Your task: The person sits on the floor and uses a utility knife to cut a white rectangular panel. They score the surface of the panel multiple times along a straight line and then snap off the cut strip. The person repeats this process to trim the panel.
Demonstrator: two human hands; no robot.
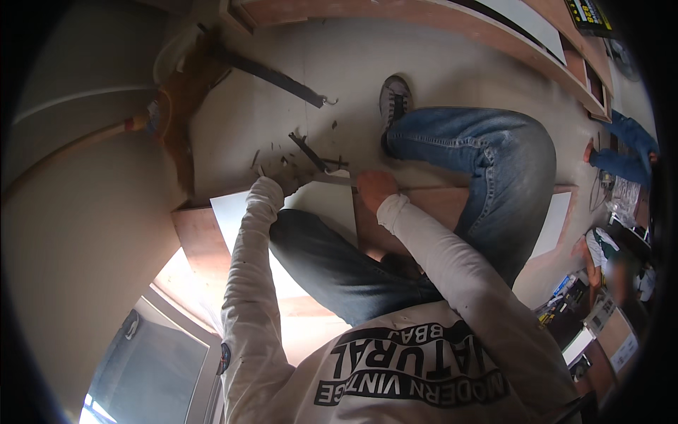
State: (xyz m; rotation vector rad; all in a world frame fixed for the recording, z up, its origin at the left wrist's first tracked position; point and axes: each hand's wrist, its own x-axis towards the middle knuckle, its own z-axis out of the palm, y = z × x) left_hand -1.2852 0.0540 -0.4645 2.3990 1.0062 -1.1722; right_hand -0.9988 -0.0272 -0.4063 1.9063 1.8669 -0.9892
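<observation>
I crouch over a pale floor in blue jeans and a white long-sleeved top. My left hand (pixel 288 179), in a grey glove, is closed around the end of a slim pale tool (pixel 332 179) lying along the edge of a brown wooden board (pixel 432 203). My right hand (pixel 374 189), bare, rests on that board's near corner at the tool's other end; its fingers are tucked out of sight. A short dark metal bar (pixel 308 151) lies on the floor just beyond my left hand. A white panel (pixel 229 212) lies under my left arm.
Dark chips (pixel 281 157) litter the floor by the bar. A long dark strap with a hook (pixel 277 75) lies farther off. My shoe (pixel 394 99) is planted beyond the board. Wooden frames (pixel 452 21) run along the top. Other people (pixel 627 145) work among boxes at the right.
</observation>
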